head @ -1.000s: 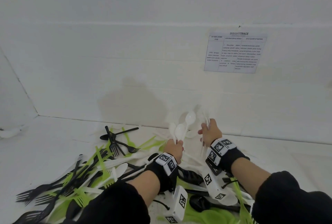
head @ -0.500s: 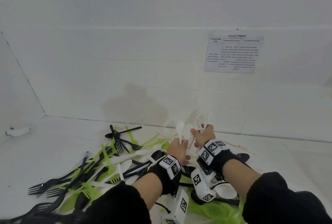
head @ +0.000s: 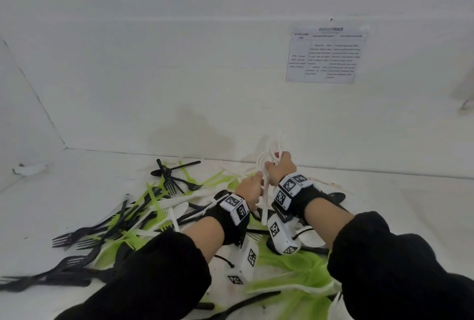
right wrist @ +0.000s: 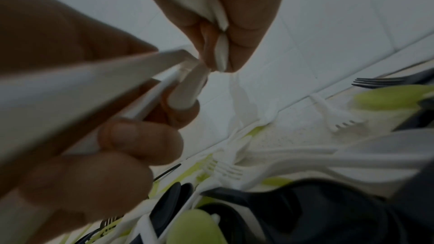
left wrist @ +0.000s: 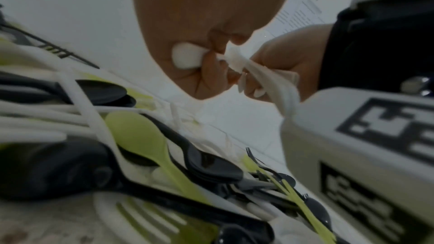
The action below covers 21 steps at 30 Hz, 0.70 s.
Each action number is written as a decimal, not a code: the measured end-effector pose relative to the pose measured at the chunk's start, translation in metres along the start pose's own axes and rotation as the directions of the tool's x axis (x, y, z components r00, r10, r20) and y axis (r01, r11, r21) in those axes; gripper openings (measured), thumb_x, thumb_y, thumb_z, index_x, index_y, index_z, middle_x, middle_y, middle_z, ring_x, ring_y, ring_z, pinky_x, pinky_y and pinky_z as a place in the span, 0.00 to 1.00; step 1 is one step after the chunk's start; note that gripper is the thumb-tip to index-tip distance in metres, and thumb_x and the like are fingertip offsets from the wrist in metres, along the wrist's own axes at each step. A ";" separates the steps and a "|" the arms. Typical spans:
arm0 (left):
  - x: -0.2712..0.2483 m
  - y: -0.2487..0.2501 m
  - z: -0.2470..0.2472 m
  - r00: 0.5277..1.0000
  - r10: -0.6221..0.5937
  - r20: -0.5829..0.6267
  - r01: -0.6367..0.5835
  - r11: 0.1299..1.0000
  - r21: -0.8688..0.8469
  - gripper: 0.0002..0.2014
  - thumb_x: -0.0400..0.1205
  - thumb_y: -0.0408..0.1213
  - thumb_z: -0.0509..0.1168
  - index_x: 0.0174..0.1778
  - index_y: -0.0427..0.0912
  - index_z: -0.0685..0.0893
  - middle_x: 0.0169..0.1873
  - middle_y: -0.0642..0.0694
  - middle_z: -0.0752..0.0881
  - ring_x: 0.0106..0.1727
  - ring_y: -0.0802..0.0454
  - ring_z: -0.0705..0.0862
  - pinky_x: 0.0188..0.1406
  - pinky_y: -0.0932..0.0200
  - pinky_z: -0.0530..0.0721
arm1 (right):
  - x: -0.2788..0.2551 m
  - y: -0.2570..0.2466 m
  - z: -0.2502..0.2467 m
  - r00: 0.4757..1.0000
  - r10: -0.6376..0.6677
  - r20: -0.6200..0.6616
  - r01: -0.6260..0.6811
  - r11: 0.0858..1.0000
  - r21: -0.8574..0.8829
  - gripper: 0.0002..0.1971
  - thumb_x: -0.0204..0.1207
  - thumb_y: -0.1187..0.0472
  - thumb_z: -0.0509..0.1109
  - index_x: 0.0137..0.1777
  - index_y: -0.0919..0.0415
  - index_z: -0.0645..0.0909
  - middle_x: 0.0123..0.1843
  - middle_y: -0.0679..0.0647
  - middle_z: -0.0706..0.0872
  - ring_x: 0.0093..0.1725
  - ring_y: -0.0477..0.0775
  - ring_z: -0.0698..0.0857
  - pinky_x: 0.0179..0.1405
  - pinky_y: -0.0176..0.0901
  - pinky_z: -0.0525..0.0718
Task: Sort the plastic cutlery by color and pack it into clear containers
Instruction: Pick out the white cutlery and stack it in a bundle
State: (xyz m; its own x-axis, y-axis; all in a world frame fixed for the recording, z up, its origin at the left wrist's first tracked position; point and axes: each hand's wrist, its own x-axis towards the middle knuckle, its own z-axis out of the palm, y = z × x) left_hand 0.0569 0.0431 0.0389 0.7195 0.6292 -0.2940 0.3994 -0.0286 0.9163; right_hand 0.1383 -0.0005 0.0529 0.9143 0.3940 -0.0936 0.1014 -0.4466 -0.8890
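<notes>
My left hand point(head: 252, 185) and right hand point(head: 279, 168) are raised close together above the pile, near the back wall. Both grip white plastic cutlery point(head: 268, 158); its heads fan upward and its handles point(head: 265, 204) hang down between my wrists. In the left wrist view the left hand point(left wrist: 202, 47) pinches a white piece point(left wrist: 185, 57), while the right hand point(left wrist: 281, 58) clutches white handles point(left wrist: 270, 75). In the right wrist view my right fingers point(right wrist: 131, 136) curl around white handles point(right wrist: 98, 81), with the left hand point(right wrist: 225, 6) just above. A mixed pile of black, green and white cutlery point(head: 143, 212) covers the table.
Green forks and spoons point(head: 295, 268) lie under my forearms, and black forks point(head: 74, 237) spread to the left. The white back wall carries a printed sheet point(head: 325, 55). A side wall point(head: 23, 104) closes the left. No clear container is in view.
My hands have drawn together. The white spoons in the left hand have come down and over against the bundle in the right hand.
</notes>
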 end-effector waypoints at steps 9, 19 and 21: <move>-0.008 -0.017 0.000 0.998 0.059 0.001 -0.058 0.989 0.138 0.24 0.89 0.44 0.43 0.70 0.31 0.72 0.67 0.34 0.75 0.69 0.41 0.74 0.61 0.57 0.71 | -0.009 0.007 0.007 1.000 -0.018 0.013 0.018 1.000 0.000 0.18 0.78 0.62 0.65 0.66 0.64 0.69 0.60 0.66 0.82 0.44 0.60 0.80 0.48 0.47 0.81; -0.014 -0.022 0.002 0.997 0.063 0.052 -0.066 0.996 0.065 0.18 0.85 0.51 0.54 0.35 0.42 0.67 0.31 0.42 0.74 0.31 0.47 0.75 0.30 0.56 0.75 | -0.016 0.005 0.004 0.997 -0.077 0.017 0.078 0.996 -0.045 0.17 0.78 0.64 0.64 0.67 0.63 0.69 0.59 0.66 0.83 0.54 0.64 0.83 0.46 0.41 0.75; -0.016 -0.022 0.001 0.993 0.086 0.080 -0.097 0.984 0.147 0.21 0.85 0.52 0.54 0.31 0.43 0.65 0.28 0.46 0.71 0.34 0.48 0.74 0.37 0.53 0.74 | -0.017 0.002 0.002 0.996 -0.087 -0.014 0.087 0.996 -0.023 0.17 0.78 0.64 0.63 0.66 0.63 0.70 0.59 0.65 0.83 0.54 0.63 0.83 0.44 0.38 0.72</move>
State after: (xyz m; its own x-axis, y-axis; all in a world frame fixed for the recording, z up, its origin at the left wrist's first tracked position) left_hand 0.0371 0.0325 0.0233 0.7943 0.5601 -0.2354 0.4072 -0.2033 0.8904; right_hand 0.1219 -0.0068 0.0514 0.9072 0.4205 -0.0094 0.1896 -0.4288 -0.8833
